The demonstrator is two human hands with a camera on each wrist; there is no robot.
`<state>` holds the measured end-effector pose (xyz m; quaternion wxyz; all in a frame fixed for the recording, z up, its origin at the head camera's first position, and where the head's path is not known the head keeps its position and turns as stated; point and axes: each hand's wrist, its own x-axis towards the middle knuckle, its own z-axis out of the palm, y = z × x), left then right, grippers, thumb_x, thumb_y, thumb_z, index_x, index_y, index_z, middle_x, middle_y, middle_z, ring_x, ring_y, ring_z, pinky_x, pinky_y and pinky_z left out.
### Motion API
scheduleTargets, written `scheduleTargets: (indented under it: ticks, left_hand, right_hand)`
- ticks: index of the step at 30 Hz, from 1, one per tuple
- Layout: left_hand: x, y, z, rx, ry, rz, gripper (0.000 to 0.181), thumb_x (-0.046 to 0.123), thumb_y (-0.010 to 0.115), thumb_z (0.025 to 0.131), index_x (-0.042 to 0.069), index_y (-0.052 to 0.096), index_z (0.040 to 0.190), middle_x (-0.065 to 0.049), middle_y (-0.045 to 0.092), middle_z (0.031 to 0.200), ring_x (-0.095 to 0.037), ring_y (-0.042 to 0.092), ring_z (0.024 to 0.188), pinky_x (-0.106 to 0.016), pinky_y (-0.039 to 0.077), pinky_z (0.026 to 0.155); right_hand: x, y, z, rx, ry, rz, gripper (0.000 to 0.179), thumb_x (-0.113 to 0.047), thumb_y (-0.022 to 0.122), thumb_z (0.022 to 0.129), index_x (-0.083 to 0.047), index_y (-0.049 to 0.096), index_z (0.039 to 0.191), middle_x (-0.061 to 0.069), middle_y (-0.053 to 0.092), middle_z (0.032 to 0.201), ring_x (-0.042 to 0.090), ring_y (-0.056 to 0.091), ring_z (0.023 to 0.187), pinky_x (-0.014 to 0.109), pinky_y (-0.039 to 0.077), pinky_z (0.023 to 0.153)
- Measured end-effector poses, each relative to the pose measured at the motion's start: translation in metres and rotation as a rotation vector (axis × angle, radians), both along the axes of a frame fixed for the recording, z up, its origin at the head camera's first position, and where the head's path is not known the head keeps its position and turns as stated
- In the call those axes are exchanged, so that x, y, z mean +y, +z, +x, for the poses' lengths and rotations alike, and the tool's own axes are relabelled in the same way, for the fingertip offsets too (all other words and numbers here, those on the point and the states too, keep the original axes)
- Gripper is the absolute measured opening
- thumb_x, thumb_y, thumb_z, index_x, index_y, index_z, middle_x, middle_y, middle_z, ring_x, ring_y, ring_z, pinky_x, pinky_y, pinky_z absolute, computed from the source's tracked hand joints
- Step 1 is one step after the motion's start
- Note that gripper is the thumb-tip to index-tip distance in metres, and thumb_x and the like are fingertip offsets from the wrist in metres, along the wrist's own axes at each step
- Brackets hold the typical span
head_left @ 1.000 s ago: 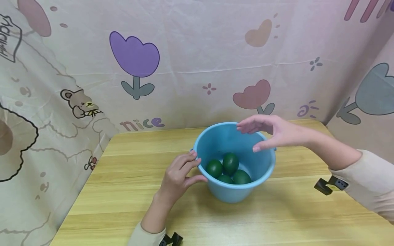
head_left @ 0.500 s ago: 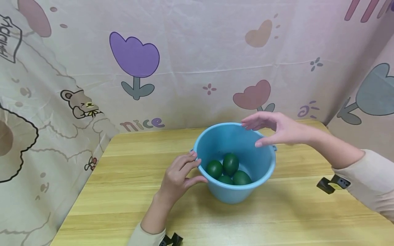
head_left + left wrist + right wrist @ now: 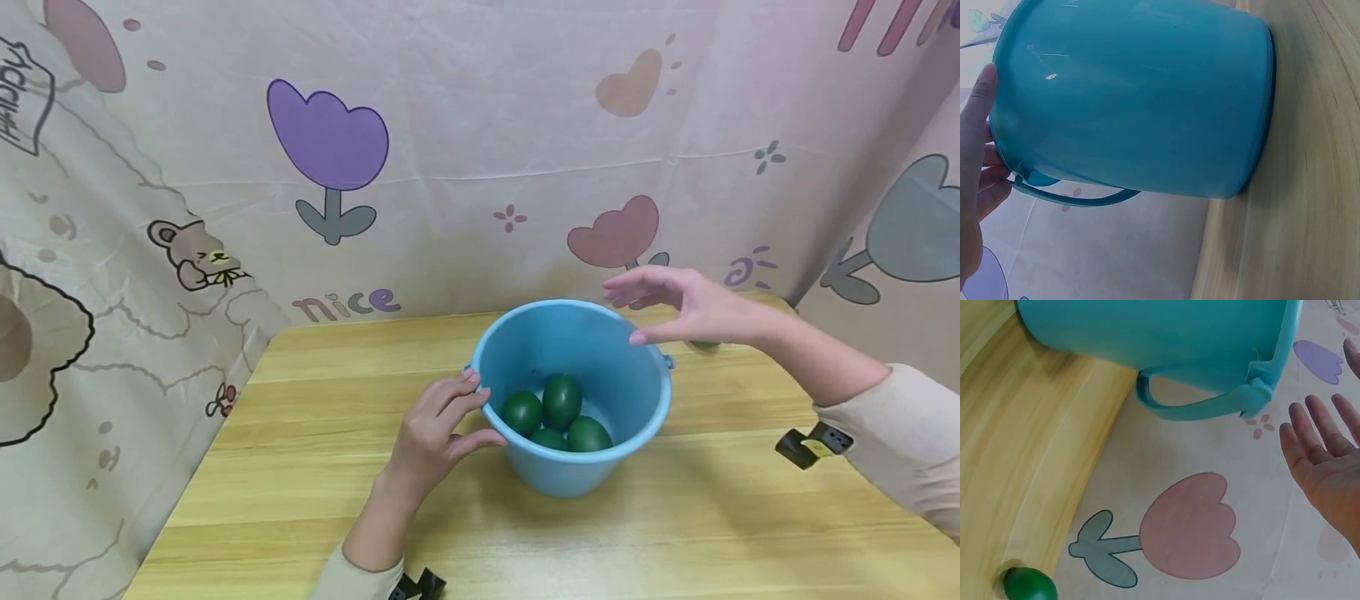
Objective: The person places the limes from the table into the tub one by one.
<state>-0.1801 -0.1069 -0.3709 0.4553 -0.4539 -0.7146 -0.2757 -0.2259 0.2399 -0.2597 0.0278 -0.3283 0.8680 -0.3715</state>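
A light blue bucket (image 3: 570, 475) stands on the table, with several dark green egg-shaped fruits (image 3: 562, 400) at its bottom. My left hand (image 3: 431, 425) holds the bucket's left rim, fingertips at the handle joint and thumb further forward; the left wrist view shows the same hand (image 3: 975, 156) at the rim. Above the bucket's right back rim, my right hand (image 3: 686, 304) hovers with fingers spread and nothing in it. Behind that wrist, another green fruit (image 3: 705, 344) is mostly hidden; the right wrist view shows this fruit (image 3: 1030, 584) near the table's back edge.
The wooden table (image 3: 315, 467) ends at a fabric backdrop (image 3: 450, 125) printed with flowers and a bear. Hanging down behind the bucket is its blue handle (image 3: 1194, 409). Each sleeve carries a small black device (image 3: 813, 446).
My right hand has moved up and to the right, off the bucket's opening toward its right back rim. Part of the fruit behind that wrist now shows. My left hand and the bucket stay put.
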Motion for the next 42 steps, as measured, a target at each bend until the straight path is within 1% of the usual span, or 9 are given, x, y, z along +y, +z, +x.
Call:
scheduleTargets:
  ticks: [2,10,18,25,27,31,35,38,42]
  left_hand:
    - [0.0,0.0,0.0,-0.001,0.0,0.0,0.054,0.049,0.06,0.083,-0.003,0.071,0.093,-0.015,0.067,0.094,-0.029,0.067,0.094,-0.033,0.056,0.086]
    - [0.0,-0.001,0.0,-0.01,-0.008,0.003,0.053,0.048,0.062,0.082,-0.002,0.071,0.095,-0.015,0.067,0.095,-0.029,0.067,0.095,-0.033,0.056,0.086]
    - [0.0,0.0,0.0,-0.015,-0.007,0.0,0.053,0.048,0.061,0.082,-0.002,0.071,0.096,-0.015,0.068,0.095,-0.029,0.067,0.095,-0.034,0.056,0.086]
    - [0.0,0.0,0.0,-0.014,-0.005,0.005,0.054,0.049,0.06,0.083,-0.003,0.071,0.095,-0.015,0.068,0.094,-0.029,0.067,0.094,-0.034,0.056,0.086]
    - [0.0,0.0,0.0,-0.014,-0.003,0.005,0.054,0.049,0.06,0.082,-0.003,0.071,0.094,-0.014,0.068,0.094,-0.029,0.067,0.094,-0.033,0.056,0.086]
    - [0.0,0.0,0.0,-0.016,0.001,0.001,0.054,0.049,0.06,0.083,-0.002,0.071,0.094,-0.014,0.068,0.094,-0.028,0.067,0.094,-0.033,0.056,0.086]
    - [0.0,-0.001,0.0,-0.012,0.004,0.003,0.054,0.05,0.059,0.083,-0.002,0.071,0.094,-0.014,0.068,0.094,-0.028,0.067,0.095,-0.033,0.056,0.086]
    - [0.0,-0.001,0.0,-0.007,0.004,0.005,0.054,0.05,0.059,0.083,-0.002,0.071,0.094,-0.015,0.068,0.094,-0.028,0.067,0.094,-0.033,0.056,0.087]
    - [0.0,-0.001,0.0,-0.005,0.005,0.004,0.054,0.05,0.059,0.083,-0.002,0.071,0.093,-0.015,0.068,0.094,-0.028,0.067,0.094,-0.033,0.056,0.086]
  right_hand:
    - [0.002,-0.001,-0.001,0.007,-0.006,-0.006,0.06,-0.01,0.078,0.078,-0.014,0.051,0.132,0.003,0.06,0.126,0.009,0.057,0.112,0.018,0.049,0.092]
    - [0.01,-0.006,-0.009,0.062,0.021,-0.054,0.059,-0.004,0.075,0.079,-0.01,0.051,0.132,0.0,0.06,0.126,0.009,0.058,0.113,0.017,0.049,0.093]
    - [0.022,-0.01,-0.014,0.081,-0.094,-0.072,0.055,-0.004,0.073,0.081,-0.01,0.052,0.132,0.005,0.059,0.127,0.005,0.057,0.109,0.01,0.046,0.091]
    - [0.028,-0.013,-0.018,0.079,-0.134,-0.063,0.054,-0.005,0.073,0.082,-0.006,0.051,0.132,0.013,0.057,0.127,0.002,0.057,0.108,0.01,0.046,0.09]
    - [0.03,-0.014,-0.019,0.067,-0.157,-0.056,0.054,-0.006,0.073,0.082,-0.008,0.051,0.132,0.012,0.057,0.127,0.003,0.057,0.108,0.009,0.046,0.089]
    - [0.035,-0.017,-0.021,0.043,-0.212,-0.03,0.055,-0.011,0.074,0.082,-0.013,0.051,0.133,0.004,0.057,0.128,0.006,0.057,0.109,0.008,0.046,0.087]
    - [0.041,-0.02,-0.023,0.035,-0.26,-0.005,0.056,-0.015,0.075,0.082,-0.018,0.052,0.133,0.0,0.057,0.128,0.004,0.055,0.109,0.008,0.044,0.085]
    - [0.045,-0.023,-0.025,0.035,-0.289,-0.002,0.054,-0.016,0.075,0.083,-0.017,0.052,0.132,-0.001,0.057,0.126,0.004,0.055,0.109,0.006,0.043,0.085]
    - [0.051,-0.027,-0.026,0.048,-0.301,-0.012,0.053,-0.014,0.074,0.083,-0.012,0.053,0.131,-0.007,0.057,0.12,0.003,0.053,0.107,0.004,0.042,0.084]
